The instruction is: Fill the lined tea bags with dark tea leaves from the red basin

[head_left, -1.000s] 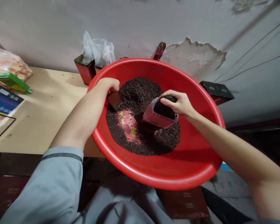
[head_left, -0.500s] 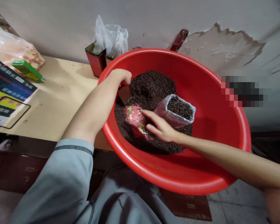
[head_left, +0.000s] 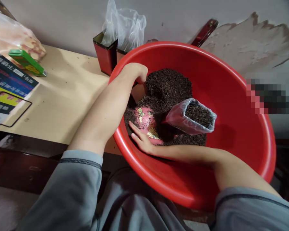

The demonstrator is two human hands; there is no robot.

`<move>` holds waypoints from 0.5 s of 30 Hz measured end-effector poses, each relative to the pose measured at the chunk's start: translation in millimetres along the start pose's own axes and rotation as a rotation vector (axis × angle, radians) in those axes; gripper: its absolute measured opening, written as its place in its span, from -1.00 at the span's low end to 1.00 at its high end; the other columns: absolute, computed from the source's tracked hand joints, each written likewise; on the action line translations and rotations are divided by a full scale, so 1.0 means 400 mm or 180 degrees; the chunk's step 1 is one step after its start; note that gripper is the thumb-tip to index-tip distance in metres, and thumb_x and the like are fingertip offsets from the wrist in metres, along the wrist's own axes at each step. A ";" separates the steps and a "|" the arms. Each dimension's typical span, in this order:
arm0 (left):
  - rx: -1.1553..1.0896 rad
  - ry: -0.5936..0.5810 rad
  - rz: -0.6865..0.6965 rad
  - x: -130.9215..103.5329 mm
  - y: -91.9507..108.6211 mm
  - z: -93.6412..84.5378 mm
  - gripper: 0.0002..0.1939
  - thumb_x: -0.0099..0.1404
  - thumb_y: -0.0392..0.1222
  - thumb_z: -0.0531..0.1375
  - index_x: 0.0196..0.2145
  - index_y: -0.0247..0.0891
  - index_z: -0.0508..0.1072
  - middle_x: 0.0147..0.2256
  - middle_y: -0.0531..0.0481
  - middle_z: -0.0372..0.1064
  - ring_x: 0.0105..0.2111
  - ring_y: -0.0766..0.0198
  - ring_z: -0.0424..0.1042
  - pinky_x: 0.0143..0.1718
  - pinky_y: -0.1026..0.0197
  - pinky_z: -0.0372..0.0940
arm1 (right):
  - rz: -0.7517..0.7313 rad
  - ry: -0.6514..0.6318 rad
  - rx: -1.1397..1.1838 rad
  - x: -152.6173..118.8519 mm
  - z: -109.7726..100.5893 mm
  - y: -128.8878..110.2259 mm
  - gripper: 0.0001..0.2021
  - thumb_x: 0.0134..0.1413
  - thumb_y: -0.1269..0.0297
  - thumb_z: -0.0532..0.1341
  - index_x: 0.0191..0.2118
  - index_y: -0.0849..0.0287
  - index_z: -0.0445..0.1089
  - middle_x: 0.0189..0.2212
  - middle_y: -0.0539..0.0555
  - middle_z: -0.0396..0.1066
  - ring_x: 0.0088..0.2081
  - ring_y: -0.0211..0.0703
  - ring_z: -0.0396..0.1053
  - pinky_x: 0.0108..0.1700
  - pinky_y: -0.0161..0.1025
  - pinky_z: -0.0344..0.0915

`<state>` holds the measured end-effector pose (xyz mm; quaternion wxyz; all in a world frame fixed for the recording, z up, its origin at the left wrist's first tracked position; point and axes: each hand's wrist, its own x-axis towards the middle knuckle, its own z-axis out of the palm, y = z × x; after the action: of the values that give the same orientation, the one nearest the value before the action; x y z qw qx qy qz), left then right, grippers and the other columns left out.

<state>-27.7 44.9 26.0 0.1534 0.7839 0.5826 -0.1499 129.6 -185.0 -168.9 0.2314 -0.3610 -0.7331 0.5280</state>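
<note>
A large red plastic basin [head_left: 236,102] holds a heap of dark, dry, loose tea leaves [head_left: 170,85]. My left hand [head_left: 139,73] reaches over the basin's left rim, fingers closed on the upper edge of a reddish-brown tin [head_left: 138,93]. That tin stands tilted among the leaves; its mouth is mostly hidden by the hand. Low at the near left wall, my right hand [head_left: 142,139] lies with fingers stretched out, touching the leaves beside a bare pink patch with a gold print [head_left: 146,118] on the basin floor. A clear plastic bag [head_left: 183,117] packed with leaves leans to the right of it.
Behind the basin's left rim stand red tins [head_left: 107,56] with clear bags [head_left: 132,27] sticking out. A pale tabletop [head_left: 62,93] carries a green box [head_left: 27,62], a printed carton [head_left: 7,86] and a plastic bag of light-coloured pieces [head_left: 21,38]. A wall rises behind.
My right hand has moved left and nearer me, from the middle of the leaves to the basin's near wall. More pink floor shows. My left hand still grips the tin. The view has shifted.
</note>
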 end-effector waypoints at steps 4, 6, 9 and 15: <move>-0.0082 -0.0006 0.0139 0.040 -0.017 0.011 -0.35 0.08 -0.20 0.30 0.17 -0.27 0.59 -0.15 -0.15 0.64 0.00 -0.09 0.53 0.04 0.10 0.36 | 0.0258 0.0248 0.0267 0.008 0.005 -0.031 -0.25 0.35 -0.33 0.07 0.45 0.01 0.24 0.44 0.16 0.20 0.46 0.06 0.14 0.52 0.15 0.01; -0.0092 0.0016 0.0221 0.045 -0.026 0.014 -0.32 0.07 -0.17 0.30 0.19 -0.22 0.58 -0.16 -0.13 0.64 -0.01 -0.08 0.54 0.03 0.11 0.38 | 0.0224 0.0339 0.0260 0.004 0.005 -0.046 -0.29 0.33 -0.31 0.12 0.38 0.02 0.33 0.34 0.19 0.33 0.37 0.05 0.26 0.47 0.12 0.11; -0.0105 0.0017 0.0208 0.041 -0.035 0.015 -0.31 0.08 -0.16 0.29 0.21 -0.21 0.57 -0.11 -0.14 0.64 -0.02 -0.06 0.54 0.02 0.11 0.39 | 0.0075 0.0434 0.0145 0.002 0.013 -0.064 -0.43 0.33 -0.23 0.17 0.22 0.06 0.44 0.11 0.19 0.43 0.19 -0.01 0.38 0.35 0.05 0.25; -0.0190 -0.0164 0.0042 0.017 -0.023 0.005 -0.31 0.10 -0.20 0.26 0.23 -0.19 0.55 -0.10 -0.09 0.61 0.08 -0.12 0.49 0.10 0.06 0.35 | -0.0100 0.0466 0.0080 0.016 0.027 -0.080 -0.70 0.39 -0.02 0.12 -0.26 0.10 0.32 -0.26 0.08 0.41 -0.20 -0.12 0.36 -0.04 -0.11 0.38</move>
<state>-34.8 52.4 20.8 0.1926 0.7788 0.5774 -0.1517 108.4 -192.4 -142.5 0.2971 -0.3842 -0.7131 0.5056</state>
